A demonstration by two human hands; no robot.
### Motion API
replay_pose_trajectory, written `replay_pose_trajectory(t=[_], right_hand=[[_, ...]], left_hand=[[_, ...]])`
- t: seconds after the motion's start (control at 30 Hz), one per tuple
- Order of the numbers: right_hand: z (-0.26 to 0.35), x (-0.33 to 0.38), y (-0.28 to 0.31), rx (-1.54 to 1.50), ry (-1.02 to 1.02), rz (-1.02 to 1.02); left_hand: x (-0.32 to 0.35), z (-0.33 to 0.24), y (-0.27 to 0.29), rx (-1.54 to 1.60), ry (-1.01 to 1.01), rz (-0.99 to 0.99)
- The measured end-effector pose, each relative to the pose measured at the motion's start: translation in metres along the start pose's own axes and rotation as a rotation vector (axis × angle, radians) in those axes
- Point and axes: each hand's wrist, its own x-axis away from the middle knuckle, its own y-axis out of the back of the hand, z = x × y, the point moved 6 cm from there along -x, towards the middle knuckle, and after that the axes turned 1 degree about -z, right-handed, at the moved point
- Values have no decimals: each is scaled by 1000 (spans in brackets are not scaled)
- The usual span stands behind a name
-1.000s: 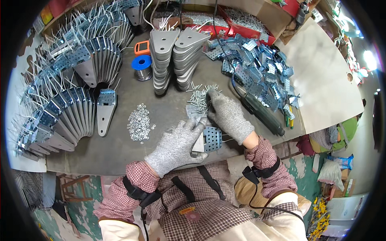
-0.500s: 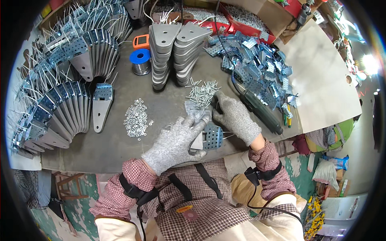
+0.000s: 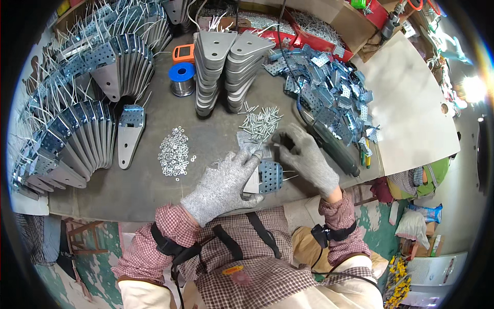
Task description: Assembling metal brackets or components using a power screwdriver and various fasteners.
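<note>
My left hand point(image 3: 224, 180), in a grey knit glove, lies over a tapered grey metal plate point(image 3: 252, 182) near the table's front edge. Thumb and fingers close about the plate. A blue-silver perforated bracket point(image 3: 270, 177) sits at the plate's right end, with white wires leading off to the right. A thin screw point(image 3: 259, 147) shows at my left index fingertip. My right hand point(image 3: 309, 160), gloved too, hovers just right of it, fingers bent and apart, with nothing visible in them. Loose screws point(image 3: 261, 122) lie in a pile just beyond both hands.
Small nuts point(image 3: 175, 153) are heaped left of my hands. Stacked grey plates point(image 3: 212, 72), a solder spool point(image 3: 182, 80) and an orange device point(image 3: 183, 53) stand farther back. A dark-handled tool point(image 3: 334, 149) and loose brackets point(image 3: 324, 87) lie right. Finished-looking assemblies point(image 3: 82, 134) line the left.
My right hand has drawn back slightly to the right, away from my left fingertips, and its fingers have parted. My left hand has stayed on the plate.
</note>
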Motion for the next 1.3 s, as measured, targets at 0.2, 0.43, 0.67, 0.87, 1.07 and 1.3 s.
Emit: replay_pose_trajectory(t=[0.2,0.43,0.67,0.87,1.07,1.3], right_hand=[[26,3,-17,-106,64,172],[35,7,-27,-33,156,94],[26,24,-37,17,256,-18],[24,-7,-7,180,311,134],[21,-34,-27,419,489,417],[26,3,25,122,176,-63]], left_hand=[[1,2,-3,-1,1,-12],[4,4,-3,-5,-10,-55],[1,4,-5,42,29,70],[1,-1,-1,16,-7,-60],[-2,-1,-2,29,2,-37],[-1,-1,-6,-14,110,-68]])
